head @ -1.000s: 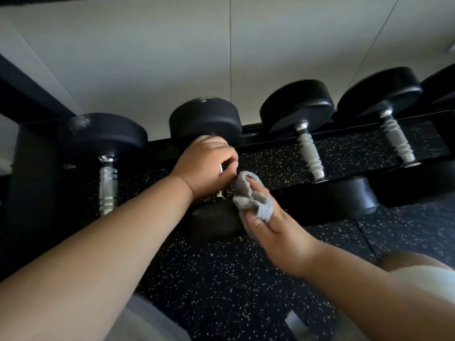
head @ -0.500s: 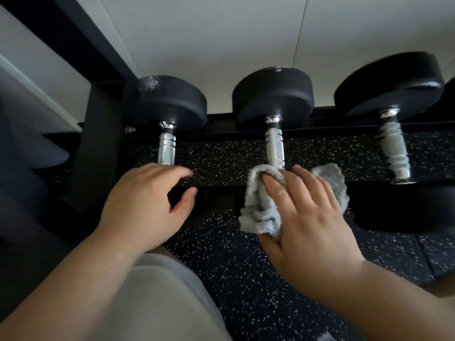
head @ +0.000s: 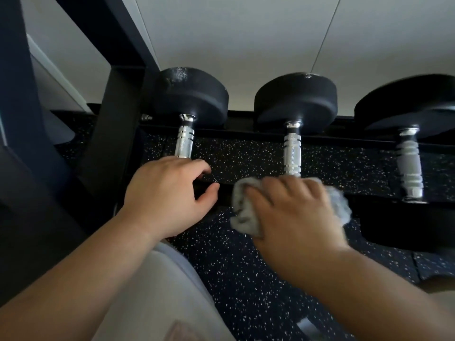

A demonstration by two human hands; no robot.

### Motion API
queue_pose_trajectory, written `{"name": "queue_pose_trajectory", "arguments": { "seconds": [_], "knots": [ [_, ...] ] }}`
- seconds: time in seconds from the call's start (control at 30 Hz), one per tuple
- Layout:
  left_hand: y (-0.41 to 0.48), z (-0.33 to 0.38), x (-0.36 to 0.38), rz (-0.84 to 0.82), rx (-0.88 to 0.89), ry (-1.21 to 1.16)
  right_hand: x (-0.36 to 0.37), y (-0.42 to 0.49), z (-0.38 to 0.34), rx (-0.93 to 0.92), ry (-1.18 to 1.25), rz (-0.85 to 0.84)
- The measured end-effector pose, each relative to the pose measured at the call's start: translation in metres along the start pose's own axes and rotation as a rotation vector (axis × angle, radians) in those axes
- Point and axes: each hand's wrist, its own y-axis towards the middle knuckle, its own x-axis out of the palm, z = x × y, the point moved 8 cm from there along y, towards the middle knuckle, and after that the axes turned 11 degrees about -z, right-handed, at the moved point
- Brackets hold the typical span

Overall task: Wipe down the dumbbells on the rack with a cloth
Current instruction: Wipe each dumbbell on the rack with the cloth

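Three dumbbells [head: 410, 163] lie on the rack [head: 115, 124]. Over the last second the left hand [head: 167, 195] has released the middle dumbbell [head: 292, 151] and moved to the leftmost dumbbell [head: 184, 141], fingers loosely curled and empty; whether it touches the near head is hidden. The right hand [head: 293, 212], fingers bent, presses the bunched cloth [head: 243, 212] over the middle dumbbell's near end, so wiping has likely reached that head.

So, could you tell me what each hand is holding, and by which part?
The right hand holds the crumpled grey cloth by its bunched middle, fingers curled over the top. The left hand grips nothing visible.
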Motion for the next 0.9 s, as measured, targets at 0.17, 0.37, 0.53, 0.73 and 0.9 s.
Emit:
{"name": "queue_pose_trajectory", "arguments": {
  "seconds": [0.17, 0.37, 0.53, 0.73, 0.9],
  "knots": [
    [-0.002, -0.004, -0.001, 0.015, -0.008, -0.013, 0.012, 0.016, -0.030, -0.148, -0.201, -0.090],
    [-0.001, -0.005, 0.001, 0.035, -0.029, -0.020, 0.023, -0.049, 0.035, -0.257, 0.094, 0.155],
    [0.002, -0.002, 0.005, 0.031, -0.049, 0.057, 0.017, -0.024, 0.010, -0.066, 0.006, 0.092],
    [-0.002, -0.009, 0.004, 0.022, -0.043, -0.009, 0.031, 0.034, -0.054, -0.135, -0.604, -0.352],
    [-0.002, -0.008, 0.004, 0.020, -0.034, -0.016, 0.039, -0.011, -0.032, -0.434, -0.621, -0.013]
  ]
}}
